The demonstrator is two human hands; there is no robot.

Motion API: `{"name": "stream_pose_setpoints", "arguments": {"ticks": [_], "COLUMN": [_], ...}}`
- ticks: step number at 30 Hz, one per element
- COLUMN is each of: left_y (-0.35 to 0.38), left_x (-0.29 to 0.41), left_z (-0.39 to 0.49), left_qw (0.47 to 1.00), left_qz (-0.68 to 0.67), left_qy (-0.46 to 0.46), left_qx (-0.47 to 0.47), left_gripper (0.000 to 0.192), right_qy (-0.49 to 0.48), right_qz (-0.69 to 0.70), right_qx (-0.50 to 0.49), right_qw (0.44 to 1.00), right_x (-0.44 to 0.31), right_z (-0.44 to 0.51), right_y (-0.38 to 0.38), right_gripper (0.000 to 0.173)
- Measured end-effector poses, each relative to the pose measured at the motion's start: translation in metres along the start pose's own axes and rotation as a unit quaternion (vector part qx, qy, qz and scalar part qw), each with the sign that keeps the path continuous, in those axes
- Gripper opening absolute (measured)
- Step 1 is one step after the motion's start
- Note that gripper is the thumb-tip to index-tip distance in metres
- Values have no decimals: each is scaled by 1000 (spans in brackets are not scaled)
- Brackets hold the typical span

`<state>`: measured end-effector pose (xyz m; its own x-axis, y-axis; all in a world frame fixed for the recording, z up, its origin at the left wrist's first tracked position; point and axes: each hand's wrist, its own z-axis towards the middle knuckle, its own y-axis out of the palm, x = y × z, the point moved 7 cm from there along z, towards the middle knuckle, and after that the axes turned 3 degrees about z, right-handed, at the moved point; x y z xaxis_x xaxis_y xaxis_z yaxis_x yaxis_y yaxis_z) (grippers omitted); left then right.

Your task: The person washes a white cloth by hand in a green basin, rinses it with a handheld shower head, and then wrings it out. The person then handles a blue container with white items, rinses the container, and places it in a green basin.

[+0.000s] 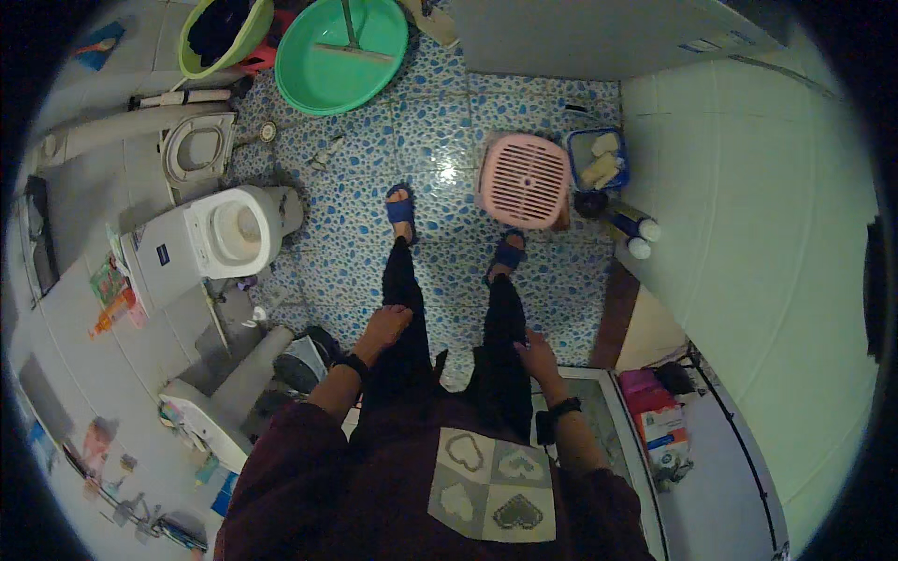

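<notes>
Both arms hang down over black trousers. My left hand (387,326) is loosely curled at the thigh on the left side of the view; whether it pinches the trouser cloth cannot be told. On the other leg, my right hand (539,354) rests against the trouser side, its fingers partly bent and partly hidden. Blue slippers are on both feet, on a floor of pebble-patterned tiles (351,231). A pink slatted plastic stool (526,182) stands just ahead of the foot on the right, nearer to it than either hand.
To the left are a white toilet (238,231), a toilet seat (196,149) and a washbasin (203,421). Ahead are a green plastic basin (302,84) with a squeegee and a yellow-green tub (245,49) of dark cloth. A blue basket (624,168) stands by the right wall; a doorway lies right-behind.
</notes>
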<state>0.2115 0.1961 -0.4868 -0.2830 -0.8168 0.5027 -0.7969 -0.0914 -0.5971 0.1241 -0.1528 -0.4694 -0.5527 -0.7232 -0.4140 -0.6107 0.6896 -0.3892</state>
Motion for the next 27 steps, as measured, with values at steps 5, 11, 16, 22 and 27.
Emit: {"name": "stream_pose_setpoints", "arguments": {"ticks": [5,11,16,22,27], "left_y": [-41,-127,-109,-106,-111], "left_x": [-72,-54,-76,-108,-130], "left_z": [-27,-174,-128,-18,181], "left_qw": [954,876,939,948,982], "left_qz": [-123,-326,-143,-74,-151], "left_qy": [-243,-207,-132,-46,-75], "left_qx": [-129,-289,-283,-306,-86], "left_gripper": [16,27,29,24,26], "right_qy": [17,53,72,192,42], "right_qz": [10,60,281,401,192], "right_qx": [12,76,-32,-173,-275], "right_qw": [1000,994,957,879,941], "right_x": [-23,-21,-60,-138,-81], "right_z": [36,61,2,-154,-19], "right_y": [58,119,136,133,99], "right_gripper": [44,23,30,39,21]}}
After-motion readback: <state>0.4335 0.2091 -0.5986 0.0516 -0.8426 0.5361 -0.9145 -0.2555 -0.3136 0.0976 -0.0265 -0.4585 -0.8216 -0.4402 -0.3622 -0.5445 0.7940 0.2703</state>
